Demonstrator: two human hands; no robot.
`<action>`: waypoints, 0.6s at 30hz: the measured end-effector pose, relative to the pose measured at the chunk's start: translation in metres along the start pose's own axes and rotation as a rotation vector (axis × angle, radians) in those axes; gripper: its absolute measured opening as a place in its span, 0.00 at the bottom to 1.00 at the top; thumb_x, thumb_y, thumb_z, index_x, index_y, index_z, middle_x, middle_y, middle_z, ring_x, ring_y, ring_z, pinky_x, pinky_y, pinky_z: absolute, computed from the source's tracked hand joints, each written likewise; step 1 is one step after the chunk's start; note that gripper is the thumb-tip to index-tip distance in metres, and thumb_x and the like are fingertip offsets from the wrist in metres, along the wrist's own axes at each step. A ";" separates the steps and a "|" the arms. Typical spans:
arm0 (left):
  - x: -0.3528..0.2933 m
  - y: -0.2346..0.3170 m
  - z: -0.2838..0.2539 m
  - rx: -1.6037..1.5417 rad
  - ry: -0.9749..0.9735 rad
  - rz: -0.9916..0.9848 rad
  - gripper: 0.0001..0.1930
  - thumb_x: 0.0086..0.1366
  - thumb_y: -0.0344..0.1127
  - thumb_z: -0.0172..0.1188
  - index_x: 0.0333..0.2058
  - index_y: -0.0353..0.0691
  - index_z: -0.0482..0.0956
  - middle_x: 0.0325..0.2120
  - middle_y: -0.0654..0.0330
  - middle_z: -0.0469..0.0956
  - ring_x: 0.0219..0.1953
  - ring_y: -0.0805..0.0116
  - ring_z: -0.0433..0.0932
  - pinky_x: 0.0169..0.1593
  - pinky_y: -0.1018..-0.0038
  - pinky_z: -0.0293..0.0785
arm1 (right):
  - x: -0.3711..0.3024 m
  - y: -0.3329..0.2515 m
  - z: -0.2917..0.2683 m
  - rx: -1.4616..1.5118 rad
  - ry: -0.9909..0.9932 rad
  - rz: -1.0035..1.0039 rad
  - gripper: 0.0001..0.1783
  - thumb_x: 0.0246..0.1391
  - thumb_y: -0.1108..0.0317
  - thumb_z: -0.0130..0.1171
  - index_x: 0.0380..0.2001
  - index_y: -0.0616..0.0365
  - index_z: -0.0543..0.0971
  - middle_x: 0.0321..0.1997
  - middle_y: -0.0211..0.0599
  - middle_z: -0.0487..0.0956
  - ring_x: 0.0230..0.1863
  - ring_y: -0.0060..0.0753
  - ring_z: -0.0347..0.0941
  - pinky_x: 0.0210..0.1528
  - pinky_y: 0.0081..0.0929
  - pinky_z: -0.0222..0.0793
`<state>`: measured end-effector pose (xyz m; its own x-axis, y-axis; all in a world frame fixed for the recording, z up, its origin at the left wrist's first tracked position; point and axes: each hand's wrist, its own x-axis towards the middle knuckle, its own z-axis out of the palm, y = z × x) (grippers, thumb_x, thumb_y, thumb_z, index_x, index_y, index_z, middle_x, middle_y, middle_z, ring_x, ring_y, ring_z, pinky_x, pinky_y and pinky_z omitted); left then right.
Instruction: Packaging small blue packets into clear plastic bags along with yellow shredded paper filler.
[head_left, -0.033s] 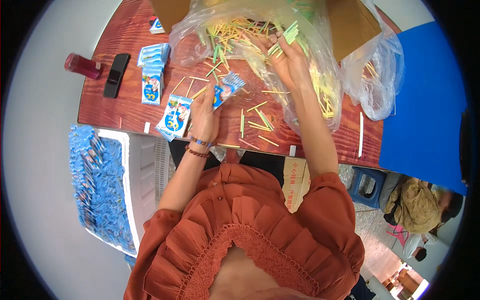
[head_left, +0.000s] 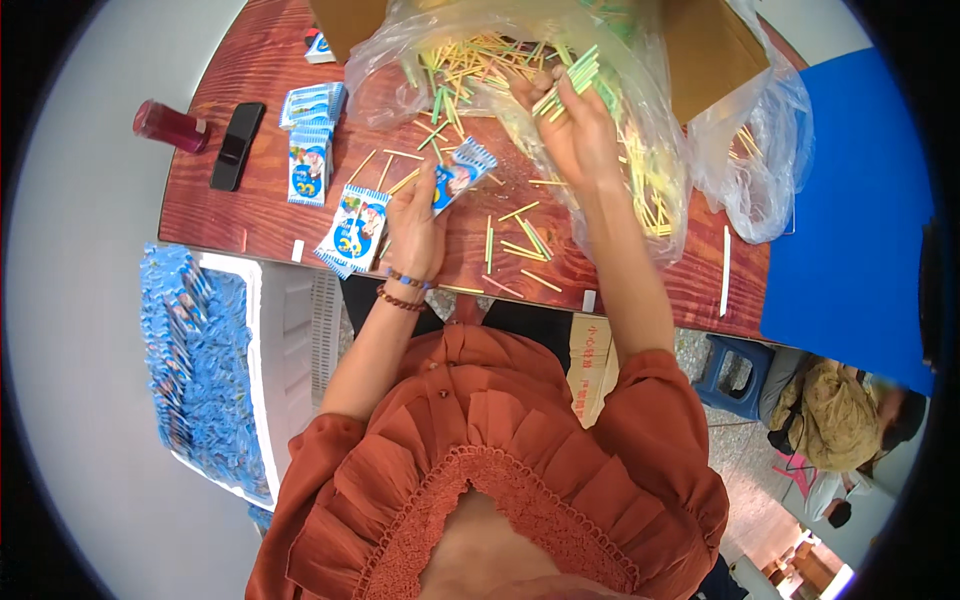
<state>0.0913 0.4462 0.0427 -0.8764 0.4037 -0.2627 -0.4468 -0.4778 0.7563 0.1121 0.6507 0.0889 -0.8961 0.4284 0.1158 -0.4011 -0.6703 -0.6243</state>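
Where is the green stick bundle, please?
In the head view, the green stick bundle is in the right hand, by the large clear plastic bag.

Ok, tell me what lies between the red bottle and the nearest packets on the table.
In the head view, a black phone lies between the red bottle and packets.

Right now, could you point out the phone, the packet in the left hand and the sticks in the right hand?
Phone (head_left: 238,146): head view, middle of its dark face.
Packet (head_left: 462,176): head view, its blue printed side.
Sticks (head_left: 580,70): head view, upper part of the bundle.
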 end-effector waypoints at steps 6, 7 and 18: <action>-0.003 0.004 0.006 -0.035 0.047 0.135 0.12 0.69 0.38 0.55 0.28 0.41 0.78 0.24 0.71 0.75 0.26 0.86 0.69 0.32 0.84 0.67 | -0.047 0.036 0.064 -0.295 -0.057 -0.223 0.15 0.68 0.60 0.41 0.43 0.63 0.66 0.43 0.51 0.77 0.59 0.50 0.68 0.63 0.46 0.61; -0.004 0.006 0.006 -0.031 0.047 0.145 0.12 0.69 0.37 0.55 0.27 0.41 0.78 0.23 0.72 0.74 0.26 0.87 0.66 0.30 0.85 0.63 | -0.047 0.039 0.067 -0.296 -0.061 -0.222 0.15 0.68 0.60 0.41 0.43 0.63 0.66 0.43 0.51 0.77 0.59 0.50 0.68 0.63 0.46 0.61; -0.008 0.010 0.000 -0.037 0.060 0.252 0.11 0.69 0.36 0.55 0.28 0.41 0.78 0.22 0.75 0.70 0.24 0.88 0.60 0.28 0.86 0.55 | -0.052 0.060 0.084 -0.582 -0.166 -0.357 0.18 0.69 0.57 0.37 0.43 0.62 0.68 0.47 0.43 0.78 0.62 0.42 0.65 0.63 0.38 0.56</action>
<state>0.0942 0.4376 0.0522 -0.9693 0.2223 -0.1046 -0.2185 -0.5858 0.7805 0.1186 0.5371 0.1101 -0.7643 0.4323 0.4785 -0.5511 -0.0526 -0.8328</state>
